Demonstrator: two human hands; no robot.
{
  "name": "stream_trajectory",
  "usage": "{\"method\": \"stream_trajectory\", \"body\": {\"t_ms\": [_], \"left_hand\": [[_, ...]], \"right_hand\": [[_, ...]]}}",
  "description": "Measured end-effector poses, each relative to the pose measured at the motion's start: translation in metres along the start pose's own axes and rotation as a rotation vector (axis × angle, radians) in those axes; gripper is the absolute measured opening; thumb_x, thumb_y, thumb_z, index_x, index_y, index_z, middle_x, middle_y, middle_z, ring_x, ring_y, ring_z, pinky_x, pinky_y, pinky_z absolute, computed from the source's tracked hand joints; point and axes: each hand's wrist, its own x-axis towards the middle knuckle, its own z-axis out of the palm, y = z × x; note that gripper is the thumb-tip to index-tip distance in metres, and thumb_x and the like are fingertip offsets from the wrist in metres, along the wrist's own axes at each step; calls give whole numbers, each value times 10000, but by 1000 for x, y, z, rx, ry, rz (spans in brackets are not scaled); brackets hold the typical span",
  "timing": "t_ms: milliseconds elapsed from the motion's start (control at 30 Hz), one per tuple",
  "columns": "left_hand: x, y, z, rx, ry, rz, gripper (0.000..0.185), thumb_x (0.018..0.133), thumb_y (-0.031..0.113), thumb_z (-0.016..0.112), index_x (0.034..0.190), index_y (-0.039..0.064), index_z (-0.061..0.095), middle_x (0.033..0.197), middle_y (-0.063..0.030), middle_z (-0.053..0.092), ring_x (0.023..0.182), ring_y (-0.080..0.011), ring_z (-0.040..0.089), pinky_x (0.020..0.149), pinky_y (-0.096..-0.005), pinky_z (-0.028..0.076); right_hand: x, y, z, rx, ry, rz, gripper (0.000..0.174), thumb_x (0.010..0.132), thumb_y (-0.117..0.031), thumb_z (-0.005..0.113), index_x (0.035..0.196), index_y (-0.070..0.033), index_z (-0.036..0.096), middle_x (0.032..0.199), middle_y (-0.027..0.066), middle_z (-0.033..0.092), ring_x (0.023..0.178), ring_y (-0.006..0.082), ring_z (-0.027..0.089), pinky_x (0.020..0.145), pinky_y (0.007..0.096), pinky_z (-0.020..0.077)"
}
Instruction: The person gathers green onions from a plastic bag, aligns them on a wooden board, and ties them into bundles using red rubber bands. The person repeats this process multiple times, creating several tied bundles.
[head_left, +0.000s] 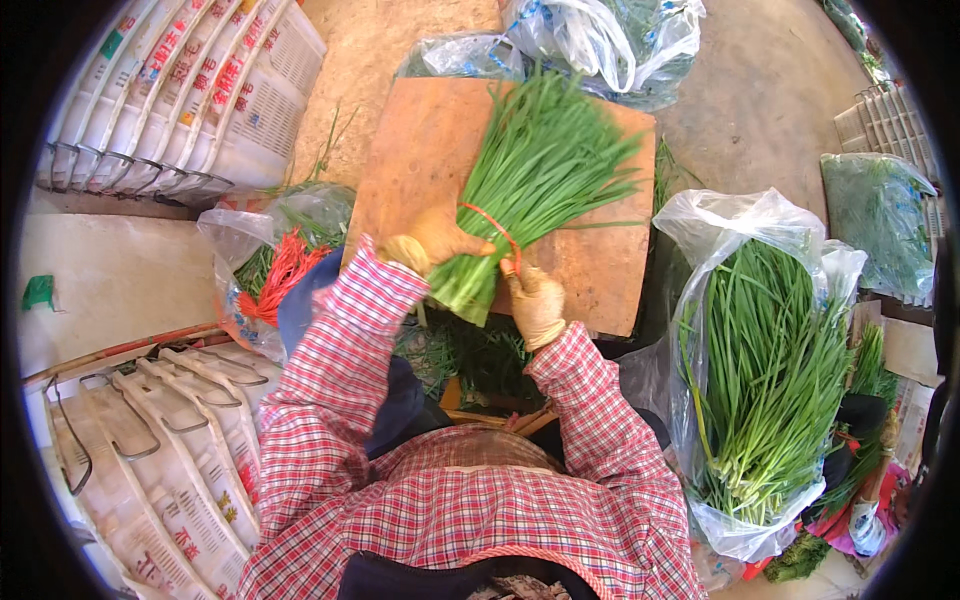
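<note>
A bunch of garlic chives (540, 165) lies slanted across a wooden board (420, 142), its leaf tips at the far end. My gloved left hand (431, 241) grips the stem end, with the thumb across the top; its other fingers are mostly hidden. A red tie (491, 219) passes over the bunch just beyond that thumb. On the right of the stems, my gloved right hand (536, 301) pinches the end of the tie between thumb and finger. The cut stem ends point towards me, over the board's near edge.
A clear plastic bag of chives (772, 382) stands to my right. Red ties (279, 277) lie on a bag at my left. Stacked white plastic crates (187, 97) and more crates (157, 450) flank my left side. Filled plastic bags (600, 45) sit behind the board.
</note>
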Motion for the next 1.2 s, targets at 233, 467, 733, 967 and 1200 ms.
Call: {"method": "stream_trajectory", "body": {"t_ms": [233,467,733,967,1200], "left_hand": [[-17,35,-2,1116,205,-242,1108,572,391,796,1385,-46,183,1177,-298,471,1090,-423,475,913,-432,404],[-13,22,25,1166,357,-305,1266,494,494,812,1429,34,94,1133,-210,496,1036,-360,525,847,-462,430],[-8,-6,45,1303,543,-238,1093,603,371,771,1423,25,135,1049,-167,509,929,-333,548,776,-418,468],[-16,-27,93,1678,913,8,560,821,142,448,1361,46,331,1017,-112,518,1021,-248,495,870,-391,400],[-24,24,75,1303,396,-293,1291,491,481,824,1418,-3,68,1194,-240,459,1095,-374,477,965,-510,331]], "right_hand": [[4,-12,5,-38,-57,-138,264,879,-295,541,886,-42,617,789,149,596,733,324,586,598,416,456],[14,0,21,1615,-93,444,430,950,-331,449,878,66,597,751,64,588,657,132,497,707,258,416],[-14,-12,0,1134,-160,456,380,927,-298,508,688,-10,572,625,34,545,517,100,468,510,221,386],[-7,-30,-38,1058,-110,430,370,924,-290,518,693,-8,581,579,10,526,505,74,455,496,200,355],[-52,8,-34,1038,-118,510,378,945,-250,475,691,8,586,641,63,584,578,112,528,596,243,430]]}}
